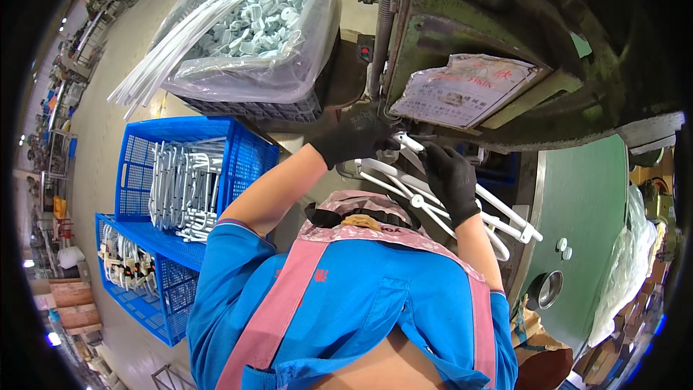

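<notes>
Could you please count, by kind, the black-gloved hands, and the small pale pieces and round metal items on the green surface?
Gloved left hand and right hand: 2
Small pale pieces: 2
Round metal item: 1
Total: 5

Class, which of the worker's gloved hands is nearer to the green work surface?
Right. The right hand, holding the white tubular frame, is left of the green work surface; the left hand is farther left, beyond the right hand.

Head-worn fisheye view, looking down, close
</notes>
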Available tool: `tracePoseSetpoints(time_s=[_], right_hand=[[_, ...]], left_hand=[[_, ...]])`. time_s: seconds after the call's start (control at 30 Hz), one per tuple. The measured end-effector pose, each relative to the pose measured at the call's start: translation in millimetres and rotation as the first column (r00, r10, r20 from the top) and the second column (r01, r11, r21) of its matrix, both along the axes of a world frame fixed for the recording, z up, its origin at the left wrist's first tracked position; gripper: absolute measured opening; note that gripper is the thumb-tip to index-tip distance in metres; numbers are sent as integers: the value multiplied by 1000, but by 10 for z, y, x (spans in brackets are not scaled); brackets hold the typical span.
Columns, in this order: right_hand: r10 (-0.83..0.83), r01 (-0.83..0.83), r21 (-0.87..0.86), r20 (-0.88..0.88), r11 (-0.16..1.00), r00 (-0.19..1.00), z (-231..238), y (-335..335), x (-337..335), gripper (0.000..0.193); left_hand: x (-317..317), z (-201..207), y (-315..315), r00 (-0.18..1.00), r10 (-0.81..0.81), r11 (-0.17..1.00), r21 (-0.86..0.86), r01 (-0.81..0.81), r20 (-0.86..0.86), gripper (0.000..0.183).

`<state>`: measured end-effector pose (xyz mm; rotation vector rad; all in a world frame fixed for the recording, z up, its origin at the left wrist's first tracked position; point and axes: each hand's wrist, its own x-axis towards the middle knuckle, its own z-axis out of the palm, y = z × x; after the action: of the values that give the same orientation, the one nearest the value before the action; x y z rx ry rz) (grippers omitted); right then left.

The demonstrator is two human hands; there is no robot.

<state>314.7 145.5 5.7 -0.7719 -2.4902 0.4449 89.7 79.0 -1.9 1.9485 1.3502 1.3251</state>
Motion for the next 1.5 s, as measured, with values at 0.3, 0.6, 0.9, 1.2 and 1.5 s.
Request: tracePoseSetpoints(time_s=[0.3,0.6,0.9,1.2,1.5], right_hand=[[33,-28,-165,25,986,999,-55,-17,-16,13],[-120,121,-22,56,992,991,-145,-147,-48,19],[-118,89,125,254,988,960,169,-575,368,84],[-349,307,166,441,937,827,-65,-544,550,78],[-373,404,12,413,914,831,-39,-781,440,78]], left_hand=[[-197,-212,100,812,-31,999,-35,14,-582,14],[-74,-1,-65,779,79,996,13,-91,-621,33],[-283,-32,-161,859,2,993,-103,-63,-512,97],[-330,-504,-112,924,-15,998,-64,-10,-383,75],[-325,-468,-44,952,-42,993,-120,6,-303,63]])
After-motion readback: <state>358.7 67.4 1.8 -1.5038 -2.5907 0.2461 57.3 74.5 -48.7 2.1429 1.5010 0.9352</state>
